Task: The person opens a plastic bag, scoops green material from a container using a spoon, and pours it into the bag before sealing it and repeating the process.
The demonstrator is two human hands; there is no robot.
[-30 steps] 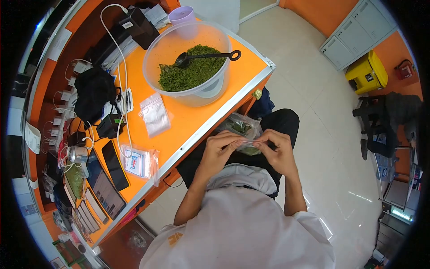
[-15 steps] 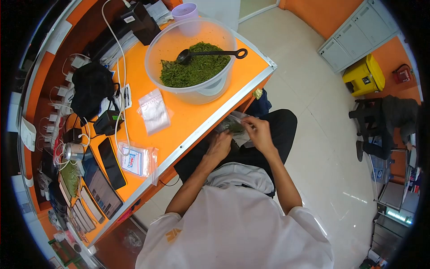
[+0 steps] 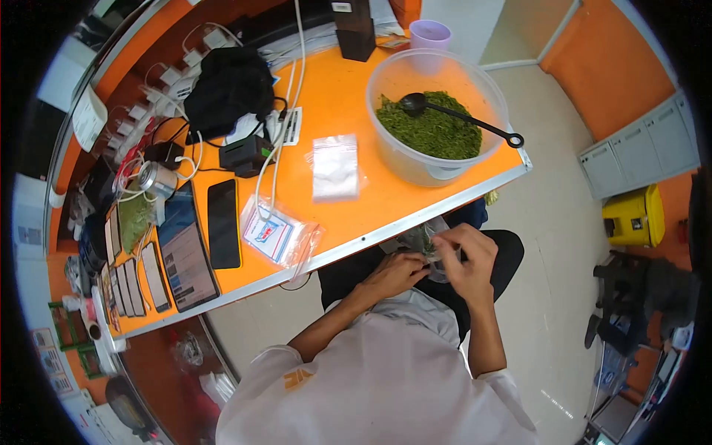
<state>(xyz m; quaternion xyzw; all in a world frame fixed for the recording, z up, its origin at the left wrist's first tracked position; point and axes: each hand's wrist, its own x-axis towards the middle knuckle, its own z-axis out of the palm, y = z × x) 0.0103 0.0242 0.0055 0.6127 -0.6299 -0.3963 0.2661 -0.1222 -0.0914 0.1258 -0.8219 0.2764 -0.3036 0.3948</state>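
Note:
Over my lap, at the table's front edge, is a clear plastic bag [image 3: 420,236] with some green chopped leaf inside. My left hand [image 3: 399,273] is closed on the bag's near left side. Curled fingers of my right hand [image 3: 469,259] pinch it at the right; part of the bag is hidden behind them. On the table above stands a translucent round tub [image 3: 386,152], holding a heap of green chopped leaves [image 3: 437,130]. A black ladle [image 3: 463,116] lies across the heap, its handle over the rim.
A stack of clear zip bags [image 3: 335,169] and a printed bag pack [image 3: 276,236] lie on the orange table [image 3: 341,89]. Phones [image 3: 224,222], a tablet [image 3: 185,256], cables and a black cloth bag [image 3: 230,85] fill the left. A purple cup [image 3: 430,34] stands behind the tub. Another person sits far right.
The head view has turned, so the table and tub appear farther right. My right hand has shifted and its fingers are more curled. The bag stays between both hands.

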